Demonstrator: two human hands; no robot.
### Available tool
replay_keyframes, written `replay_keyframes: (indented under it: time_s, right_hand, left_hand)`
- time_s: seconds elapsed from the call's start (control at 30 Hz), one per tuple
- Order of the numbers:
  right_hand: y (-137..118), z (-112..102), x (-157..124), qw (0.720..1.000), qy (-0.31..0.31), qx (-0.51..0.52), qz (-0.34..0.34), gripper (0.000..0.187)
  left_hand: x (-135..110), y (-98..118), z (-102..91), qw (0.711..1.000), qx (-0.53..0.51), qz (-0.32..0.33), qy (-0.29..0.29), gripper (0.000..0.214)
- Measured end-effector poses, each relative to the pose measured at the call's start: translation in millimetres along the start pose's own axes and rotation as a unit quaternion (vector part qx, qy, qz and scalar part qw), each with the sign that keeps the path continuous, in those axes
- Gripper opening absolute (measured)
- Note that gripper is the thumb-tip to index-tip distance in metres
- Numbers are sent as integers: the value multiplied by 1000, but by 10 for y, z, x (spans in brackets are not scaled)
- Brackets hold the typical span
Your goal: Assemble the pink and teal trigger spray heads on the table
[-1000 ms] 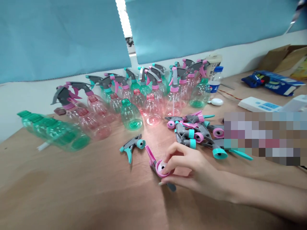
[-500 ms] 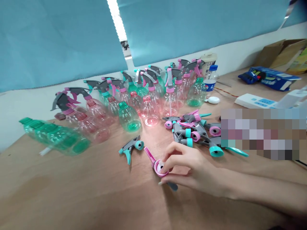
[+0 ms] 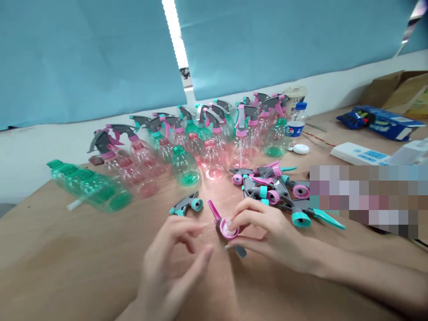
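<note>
My right hand (image 3: 267,234) pinches a pink-and-grey spray trigger head (image 3: 226,227) at its round pink collar, just above the wooden table (image 3: 67,258). My left hand (image 3: 174,263) hovers close to the left of it, blurred, fingers loosely curled with nothing in them. A grey-and-teal trigger head (image 3: 187,206) lies on the table just beyond my left hand. A pile of loose trigger heads (image 3: 274,189) lies behind my right hand.
Several pink and green clear bottles (image 3: 207,142), some with trigger heads fitted, stand along the back. A row of green bottles (image 3: 90,189) lies at the left. A small water bottle (image 3: 297,122), a white device (image 3: 359,154), a blue pack (image 3: 381,120) and a cardboard box (image 3: 397,87) sit at the right.
My left hand has come into view from below, up beside the pink trigger head. My right hand has kept its pinch on the pink trigger head.
</note>
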State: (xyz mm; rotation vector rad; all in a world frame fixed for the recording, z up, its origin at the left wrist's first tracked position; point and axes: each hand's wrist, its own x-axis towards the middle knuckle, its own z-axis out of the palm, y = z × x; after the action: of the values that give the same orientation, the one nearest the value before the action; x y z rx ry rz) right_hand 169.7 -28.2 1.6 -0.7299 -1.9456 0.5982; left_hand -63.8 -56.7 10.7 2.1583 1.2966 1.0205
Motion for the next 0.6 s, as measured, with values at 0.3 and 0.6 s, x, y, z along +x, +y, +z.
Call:
replay_keyframes:
  time_s: [0.3, 0.6]
  right_hand:
    - [134, 20, -23, 1000, 12, 17, 21, 16]
    - [267, 40, -15, 999, 15, 13, 40, 18]
  left_hand:
    - [400, 64, 415, 993, -50, -29, -98, 28]
    - [513, 28, 495, 990, -83, -55, -100, 30]
